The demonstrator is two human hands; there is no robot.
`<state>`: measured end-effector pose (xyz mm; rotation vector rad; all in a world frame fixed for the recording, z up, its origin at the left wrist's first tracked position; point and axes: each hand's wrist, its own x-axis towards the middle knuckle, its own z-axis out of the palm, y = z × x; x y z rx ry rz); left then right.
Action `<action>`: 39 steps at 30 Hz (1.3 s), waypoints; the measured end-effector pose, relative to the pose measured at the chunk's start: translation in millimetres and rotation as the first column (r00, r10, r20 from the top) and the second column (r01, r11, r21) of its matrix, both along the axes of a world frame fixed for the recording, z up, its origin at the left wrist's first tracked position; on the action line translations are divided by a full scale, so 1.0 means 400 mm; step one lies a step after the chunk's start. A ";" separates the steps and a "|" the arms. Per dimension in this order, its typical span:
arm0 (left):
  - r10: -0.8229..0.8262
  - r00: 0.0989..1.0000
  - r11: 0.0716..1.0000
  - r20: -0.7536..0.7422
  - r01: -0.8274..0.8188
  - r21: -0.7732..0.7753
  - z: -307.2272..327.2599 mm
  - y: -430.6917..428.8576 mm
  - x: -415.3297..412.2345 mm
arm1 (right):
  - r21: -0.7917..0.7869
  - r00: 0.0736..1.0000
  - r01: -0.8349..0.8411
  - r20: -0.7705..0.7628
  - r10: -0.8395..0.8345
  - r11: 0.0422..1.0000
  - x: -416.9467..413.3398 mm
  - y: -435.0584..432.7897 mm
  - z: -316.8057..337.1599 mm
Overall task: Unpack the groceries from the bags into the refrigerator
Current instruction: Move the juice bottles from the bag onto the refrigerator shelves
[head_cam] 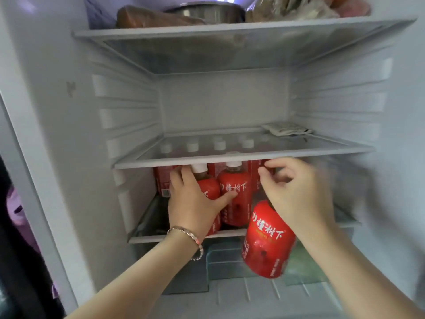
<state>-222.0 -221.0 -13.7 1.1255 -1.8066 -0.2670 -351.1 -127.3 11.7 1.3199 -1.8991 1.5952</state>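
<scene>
The red-labelled bottle, printed with white characters, hangs tilted in the air just in front of the lower shelf, right of centre. Its cap is hidden under the right hand, whose curled fingers grasp its top. The left hand, wearing a beaded bracelet, is wrapped round the near-left shelf bottle, with its thumb touching the neighbouring bottle. More white-capped bottles stand behind. The middle shelf holds a flat packet far right. A steel pot sits on the shelf above.

White "山楂树下" on each red bottle
</scene>
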 end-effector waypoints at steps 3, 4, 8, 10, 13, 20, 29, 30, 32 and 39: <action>-0.047 0.990 0.999 -0.130 0.043 -0.032 -0.018 -0.007 -0.008 | -0.229 0.993 0.121 0.030 -0.117 0.966 -0.040 0.037 0.045; -0.065 0.983 0.997 -0.170 0.059 -0.042 -0.025 -0.006 -0.011 | -0.260 0.986 0.168 0.025 -0.168 0.951 -0.054 0.041 0.054; -0.087 0.963 0.995 -0.255 0.071 -0.072 -0.054 -0.009 -0.016 | -0.183 0.956 0.284 -0.019 -0.292 0.941 -0.079 0.014 0.038; -0.070 0.969 0.996 -0.238 0.054 -0.075 -0.065 -0.012 -0.019 | -0.133 0.949 0.310 -0.019 -0.315 0.941 -0.089 0.000 0.023; -0.059 0.976 0.997 -0.208 0.046 -0.068 -0.078 -0.016 -0.021 | -0.066 0.941 0.331 -0.052 -0.335 0.941 -0.096 -0.012 0.010; -0.090 0.968 0.995 -0.233 0.076 -0.068 -0.094 -0.029 -0.024 | -0.080 0.957 0.290 0.042 -0.287 0.954 -0.092 -0.012 -0.090; -0.074 0.987 0.997 -0.146 0.070 -0.032 -0.080 -0.053 -0.008 | 0.211 0.945 0.309 0.045 -0.325 0.927 -0.157 -0.140 -0.059; -0.084 0.984 0.996 -0.159 0.081 -0.027 -0.081 -0.056 -0.008 | 0.292 0.936 0.337 -0.002 -0.352 0.895 -0.166 -0.159 -0.056; -0.094 0.979 0.996 -0.180 0.092 -0.020 -0.085 -0.058 -0.009 | 0.424 0.935 0.332 -0.032 -0.353 0.842 -0.187 -0.187 -0.041; -0.117 0.973 0.993 -0.199 0.117 -0.010 -0.090 -0.062 -0.012 | 0.481 0.965 0.156 0.112 -0.237 0.863 -0.251 -0.234 -0.064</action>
